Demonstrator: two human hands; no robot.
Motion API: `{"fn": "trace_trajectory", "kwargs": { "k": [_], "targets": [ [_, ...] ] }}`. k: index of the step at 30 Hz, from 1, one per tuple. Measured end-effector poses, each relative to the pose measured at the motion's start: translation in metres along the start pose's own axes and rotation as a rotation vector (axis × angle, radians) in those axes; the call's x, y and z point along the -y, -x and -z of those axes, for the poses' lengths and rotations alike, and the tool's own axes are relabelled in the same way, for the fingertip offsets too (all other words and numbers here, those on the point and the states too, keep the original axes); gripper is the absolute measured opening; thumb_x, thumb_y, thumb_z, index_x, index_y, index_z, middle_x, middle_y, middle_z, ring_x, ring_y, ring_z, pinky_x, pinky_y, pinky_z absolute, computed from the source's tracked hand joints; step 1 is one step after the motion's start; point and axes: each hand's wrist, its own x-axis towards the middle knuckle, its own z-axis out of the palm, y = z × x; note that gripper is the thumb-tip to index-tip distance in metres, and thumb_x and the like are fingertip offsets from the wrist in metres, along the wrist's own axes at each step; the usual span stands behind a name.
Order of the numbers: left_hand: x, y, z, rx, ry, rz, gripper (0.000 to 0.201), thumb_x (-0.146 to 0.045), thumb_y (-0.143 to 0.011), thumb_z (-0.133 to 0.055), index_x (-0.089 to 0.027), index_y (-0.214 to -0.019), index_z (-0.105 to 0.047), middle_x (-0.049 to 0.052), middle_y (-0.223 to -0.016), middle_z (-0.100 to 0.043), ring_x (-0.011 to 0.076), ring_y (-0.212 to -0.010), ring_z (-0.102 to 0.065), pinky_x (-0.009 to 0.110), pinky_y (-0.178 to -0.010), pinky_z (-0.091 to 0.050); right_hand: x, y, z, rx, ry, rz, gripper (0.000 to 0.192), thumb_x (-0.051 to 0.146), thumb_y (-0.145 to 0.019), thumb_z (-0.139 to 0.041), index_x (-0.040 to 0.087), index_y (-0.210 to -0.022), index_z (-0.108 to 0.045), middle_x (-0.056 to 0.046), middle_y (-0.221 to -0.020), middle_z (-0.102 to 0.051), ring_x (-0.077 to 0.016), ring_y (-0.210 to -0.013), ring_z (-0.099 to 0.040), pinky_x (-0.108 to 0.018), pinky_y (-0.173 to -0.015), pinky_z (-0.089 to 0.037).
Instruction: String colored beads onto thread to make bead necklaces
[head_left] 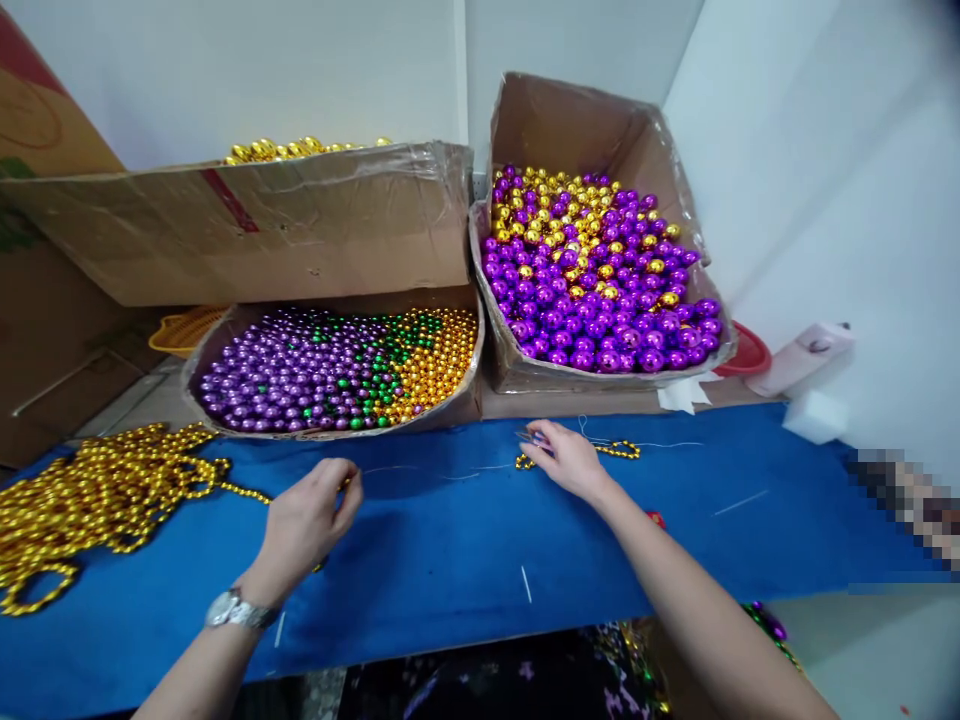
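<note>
Left hand (311,515) pinching gold bead strand (112,495); right hand (566,458) on thread (450,474).

No text, label or number can be read on the cardboard boxes (247,230) or elsewhere

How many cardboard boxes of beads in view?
3: low box of purple, green and gold beads at centre, tilted box above it holding gold ones, tall box at right with purple and gold. More may be hidden at left.
</note>
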Motion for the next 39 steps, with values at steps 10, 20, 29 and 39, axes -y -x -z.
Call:
{"fn": "trace_trajectory", "kwargs": {
  "k": [10,20,29,39],
  "targets": [
    [-0.005,-0.016,-0.048,0.202,-0.399,-0.098,0.031,-0.024,-0.09,-0.032,-0.015,-0.093,-0.062,0.012,-0.085,-0.064,0.0268,-0.074,-0.062,0.032,-0.059,-0.042,0.033,0.0,-0.028,0.052,-0.069,0.07,0.02,0.027,-0.092,-0.053,0.015,-0.108,-0.058,-0.006,-0.109,-0.058,-0.0167,-0.088,-0.06,-0.035,-0.077,-0.05],
    [-0.171,-0.041,0.003,0.457,1.069,-0.409,0.042,-0.04,-0.094,-0.032,-0.022,-0.119,-0.059,0.006,-0.127,-0.057,0.0232,-0.119,-0.049,0.035,-0.103,-0.035,0.042,0.118,0.055,-0.149,-0.79,0.287,0.011,0.017,-0.083,-0.062,0.024,-0.091,-0.064,0.004,-0.076,-0.062,-0.0092,-0.069,-0.057,-0.02,-0.065,-0.045],
    [-0.264,-0.053,-0.06,0.801,0.983,-0.706,0.029,-0.037,-0.089,-0.047,-0.015,-0.095,-0.064,0.005,-0.087,-0.069,0.0146,-0.075,-0.062,0.022,-0.067,-0.045,-0.093,0.272,0.088,-0.744,-1.374,-0.239,0.008,0.03,-0.081,-0.067,0.026,-0.086,-0.062,0.002,-0.067,-0.048,-0.007,-0.052,-0.04,-0.023,-0.052,-0.036],
    [-0.336,-0.034,-0.075,0.689,0.73,-1.034,0.019,-0.024,-0.089,-0.045,-0.018,-0.082,-0.062,0.002,-0.079,-0.066,0.0147,-0.075,-0.06,0.024,-0.07,-0.041,-0.162,0.392,0.03,-0.359,-0.763,-0.739,0.028,0.044,-0.082,-0.062,0.018,-0.091,-0.066,-0.006,-0.078,-0.064,-0.0166,-0.066,-0.058,-0.027,-0.057,-0.047]
  ]
}}
